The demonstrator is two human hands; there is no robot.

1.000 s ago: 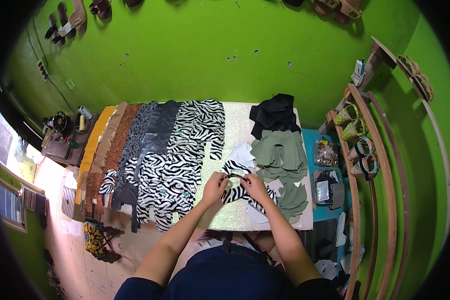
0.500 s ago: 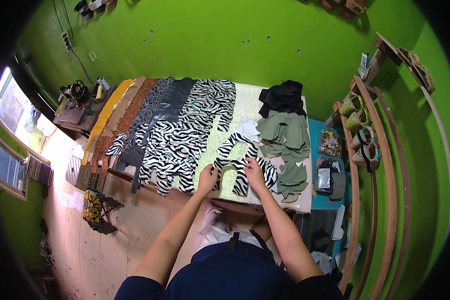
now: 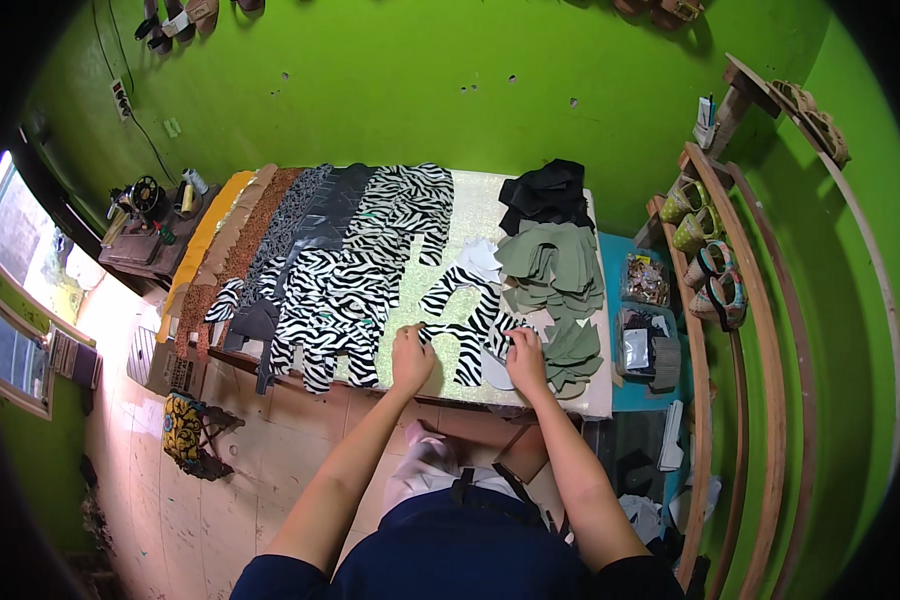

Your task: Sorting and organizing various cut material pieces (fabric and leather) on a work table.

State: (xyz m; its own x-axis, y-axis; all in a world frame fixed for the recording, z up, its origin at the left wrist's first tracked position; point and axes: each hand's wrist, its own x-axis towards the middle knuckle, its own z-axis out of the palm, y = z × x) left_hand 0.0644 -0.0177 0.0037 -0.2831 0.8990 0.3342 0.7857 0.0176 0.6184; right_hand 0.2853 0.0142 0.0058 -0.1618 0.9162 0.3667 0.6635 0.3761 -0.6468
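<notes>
- from the head: curling left hand (image 3: 411, 361) at one end of arched zebra-print cut-out (image 3: 470, 352), on worktop (image 3: 477, 206)
- half-closing right hand (image 3: 526, 361) over neighbouring zebra-print piece (image 3: 499, 336); too small to tell if gripping
- could skew cut-out by snagging neighbouring piece

black-and-white zebra-striped cutouts (image 3: 469, 355), grey-green pieces (image 3: 555, 265), lime-green wall (image 3: 390, 95)

No words, numbers or signs can be read; dark print is borne by the cardboard box (image 3: 182, 374) below the left end of the table (image 3: 473, 200), too small to be made out
</notes>
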